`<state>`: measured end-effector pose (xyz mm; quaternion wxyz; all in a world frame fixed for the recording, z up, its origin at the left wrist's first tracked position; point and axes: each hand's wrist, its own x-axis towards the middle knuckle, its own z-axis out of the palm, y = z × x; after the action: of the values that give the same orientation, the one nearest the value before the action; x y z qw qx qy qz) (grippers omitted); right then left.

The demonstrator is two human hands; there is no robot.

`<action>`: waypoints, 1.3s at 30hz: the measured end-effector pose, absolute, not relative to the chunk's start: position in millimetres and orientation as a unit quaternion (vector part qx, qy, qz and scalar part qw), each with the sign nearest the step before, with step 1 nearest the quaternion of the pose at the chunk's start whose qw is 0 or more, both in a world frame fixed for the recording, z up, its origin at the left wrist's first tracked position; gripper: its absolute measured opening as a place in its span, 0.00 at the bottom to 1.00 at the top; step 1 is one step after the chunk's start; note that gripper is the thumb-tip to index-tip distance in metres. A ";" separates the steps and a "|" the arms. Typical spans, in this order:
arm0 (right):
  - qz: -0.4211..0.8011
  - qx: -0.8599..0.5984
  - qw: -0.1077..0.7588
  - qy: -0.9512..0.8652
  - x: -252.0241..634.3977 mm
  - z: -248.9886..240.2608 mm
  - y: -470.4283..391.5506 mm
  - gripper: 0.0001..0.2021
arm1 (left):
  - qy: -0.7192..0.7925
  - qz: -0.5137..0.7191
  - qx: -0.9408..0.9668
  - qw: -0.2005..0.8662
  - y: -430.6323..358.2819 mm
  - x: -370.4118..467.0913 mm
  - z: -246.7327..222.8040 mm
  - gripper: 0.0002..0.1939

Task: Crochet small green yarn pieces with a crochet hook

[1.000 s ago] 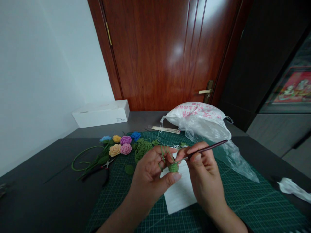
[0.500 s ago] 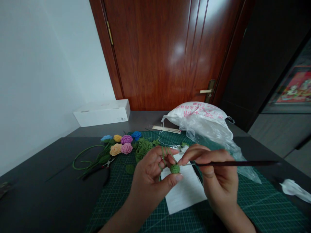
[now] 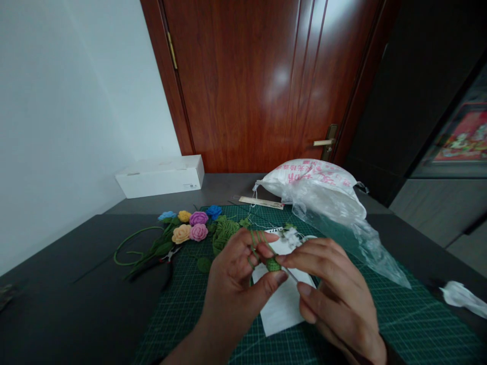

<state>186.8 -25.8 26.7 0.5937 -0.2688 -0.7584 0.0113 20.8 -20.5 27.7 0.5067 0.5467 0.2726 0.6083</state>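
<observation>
Between thumb and fingers, my left hand pinches a small round green crochet piece. Green yarn runs in strands over its raised index finger. My right hand is closed on a crochet hook, whose thin metal shaft slants up to the crochet piece; most of the handle is hidden behind the fingers. The right index fingertip touches the piece's edge. Beneath both hands lies a white sheet of paper on a green cutting mat.
Crocheted flowers and black-handled pliers lie to the left, near a green yarn bundle. Behind are a white box, a ruler and a stuffed white plastic bag. White crumpled plastic lies far right.
My right hand has turned, so the hook, level and pointing left before, now slants from lower right and its dark handle is covered. The crochet piece has tilted slightly in my left hand.
</observation>
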 end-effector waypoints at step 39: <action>0.086 -0.160 0.668 -0.722 176.8 7.4 -14.9 0.06 | 0.339 0.587 0.731 0.074 -20.6 14.6 32.7 0.16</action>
<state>176.8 -14.9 7.4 0.6677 -0.1600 -0.7219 0.0863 14.6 -20.6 32.7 0.0737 0.7315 0.3391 0.5870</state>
